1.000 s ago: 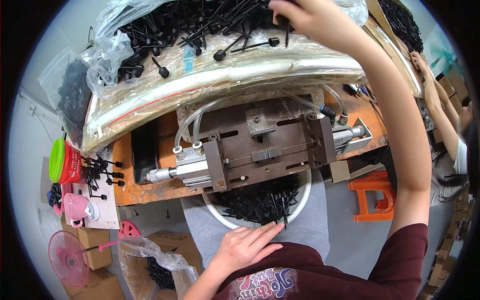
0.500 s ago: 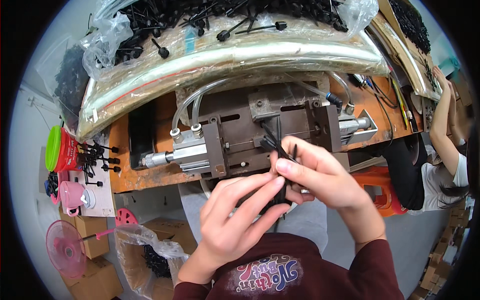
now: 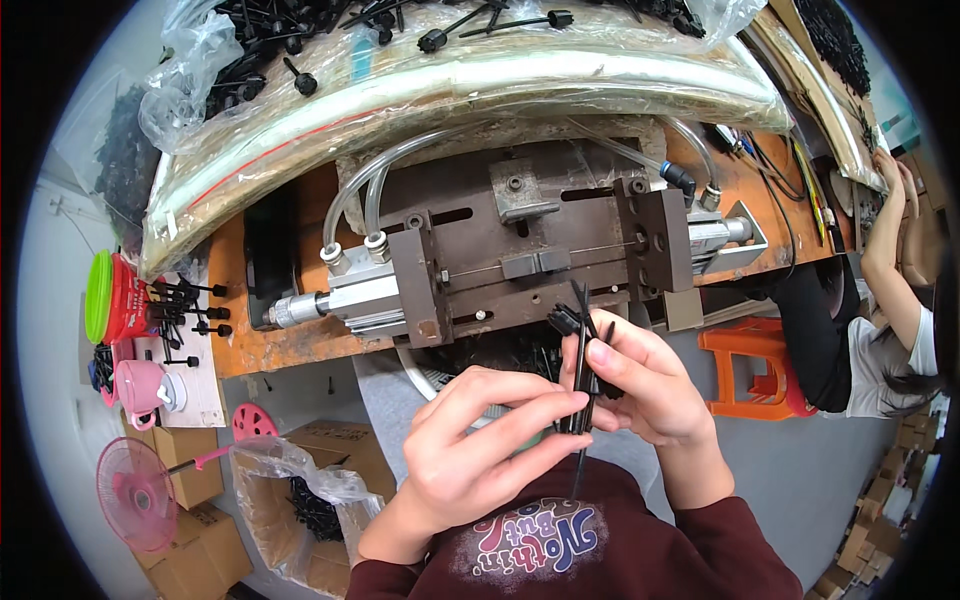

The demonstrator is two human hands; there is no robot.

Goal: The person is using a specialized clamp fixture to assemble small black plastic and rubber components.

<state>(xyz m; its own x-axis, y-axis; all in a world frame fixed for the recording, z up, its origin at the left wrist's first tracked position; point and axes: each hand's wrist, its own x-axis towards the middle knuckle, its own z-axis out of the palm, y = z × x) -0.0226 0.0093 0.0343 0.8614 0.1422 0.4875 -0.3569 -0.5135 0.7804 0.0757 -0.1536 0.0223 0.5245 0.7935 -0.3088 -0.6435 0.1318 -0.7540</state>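
Observation:
My left hand (image 3: pixel 485 430) and my right hand (image 3: pixel 650 385) are close together in front of my chest. Between their fingertips is a small bundle of thin black plastic rods (image 3: pixel 580 375), some with knobbed ends. My right thumb and fingers wrap round the knobbed parts. The left fingertips pinch the rods from the other side, and one thin rod points down towards my shirt. Just beyond the hands stands a brown metal fixture (image 3: pixel 470 290) with a small grey block (image 3: pixel 535 264) at its middle. Fingers hide part of the bundle.
Air cylinders (image 3: pixel 365 295) with clear hoses (image 3: pixel 350 195) flank the fixture on an orange bench (image 3: pixel 235 345). Black rods pile on a plastic-wrapped tray (image 3: pixel 450 90) behind. At left are a pink fan (image 3: pixel 137 495) and a lined carton (image 3: pixel 375 490); at right, an orange stool (image 3: pixel 735 350) and another person (image 3: pixel 880 340).
Both hands have drawn back from the fixture towards my body with the black rods. The grey block, hidden before, now shows. The view has shifted slightly.

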